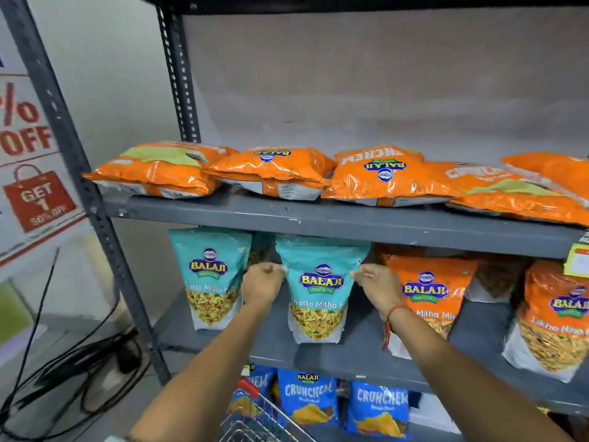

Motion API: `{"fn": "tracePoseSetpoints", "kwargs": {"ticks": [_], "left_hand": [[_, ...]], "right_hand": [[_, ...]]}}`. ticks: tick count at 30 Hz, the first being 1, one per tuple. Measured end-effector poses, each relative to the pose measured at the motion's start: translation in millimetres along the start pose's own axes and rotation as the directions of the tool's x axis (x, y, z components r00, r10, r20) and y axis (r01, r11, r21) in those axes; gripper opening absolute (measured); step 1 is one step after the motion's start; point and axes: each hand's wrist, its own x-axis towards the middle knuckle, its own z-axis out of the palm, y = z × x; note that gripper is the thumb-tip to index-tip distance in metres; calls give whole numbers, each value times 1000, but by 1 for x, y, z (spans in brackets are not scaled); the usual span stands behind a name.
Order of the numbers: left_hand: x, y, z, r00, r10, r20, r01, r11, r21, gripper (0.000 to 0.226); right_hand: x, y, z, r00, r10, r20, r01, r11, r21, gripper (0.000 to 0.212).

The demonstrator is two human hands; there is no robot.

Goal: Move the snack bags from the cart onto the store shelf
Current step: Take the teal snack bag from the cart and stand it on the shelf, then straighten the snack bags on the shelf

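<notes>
Two hands on one teal bag [320,291]: our left hand [262,286] & right hand [373,288] pinch its upper edges, standing it on the middle shelf [357,354]. Shelves look mostly stocked; cart [255,422] contents unclear, approx. near done.

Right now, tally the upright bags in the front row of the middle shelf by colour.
Teal: 2, the left teal bag and the held teal bag
Orange: 2, the centre orange bag and the right orange bag
Total: 4
Partly hidden bags behind are not counted.
</notes>
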Motion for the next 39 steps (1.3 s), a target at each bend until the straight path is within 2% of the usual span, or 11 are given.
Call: {"fn": "tracePoseSetpoints", "kwargs": {"ticks": [9, 12, 13, 15, 16, 17, 19, 24, 29, 35, 39], "left_hand": [[-8, 2, 10, 991, 133, 3, -133, 985, 108, 13], [-11, -5, 15, 991, 131, 41, -133, 988, 75, 16], [-13, -11, 16, 991, 99, 92, -105, 993, 61, 26], [-17, -30, 20, 981, -2, 194, -20, 994, 109, 69], [-20, -41, 22, 972, -63, 226, 22, 984, 177, 89], [-24, -53, 25, 962, -113, 250, 48, 967, 252, 97], [-34, -73, 33, 951, -152, 269, 58, 942, 330, 86], [-39, -103, 46, 977, -143, 157, 98, 960, 263, 59], [-25, -112, 47, 981, -159, 112, 132, 966, 221, 52], [-26, -107, 48, 982, -163, 98, 138, 966, 218, 59], [-47, -102, 50, 993, -115, 11, 110, 973, 203, 50]], "right_hand": [[5, 17, 11, 998, 31, 63, -44, 974, 224, 20], [5, 27, 13, 972, 41, 233, -123, 928, 351, 7], [6, 36, 15, 944, 58, 326, -183, 912, 367, 30], [6, 55, 21, 873, 145, 465, -309, 903, 299, 89], [5, 63, 25, 844, 182, 504, -336, 912, 234, 108], [3, 72, 30, 816, 206, 540, -355, 916, 188, 114], [0, 87, 43, 789, 243, 564, -384, 912, 143, 103], [-11, 112, 68, 788, 257, 560, -366, 926, 90, 58], [-5, 132, 90, 817, 265, 512, -366, 924, 107, 71], [-9, 122, 90, 844, 249, 476, -346, 929, 128, 71], [-24, 112, 72, 867, 238, 437, -340, 925, 170, 102]]}}
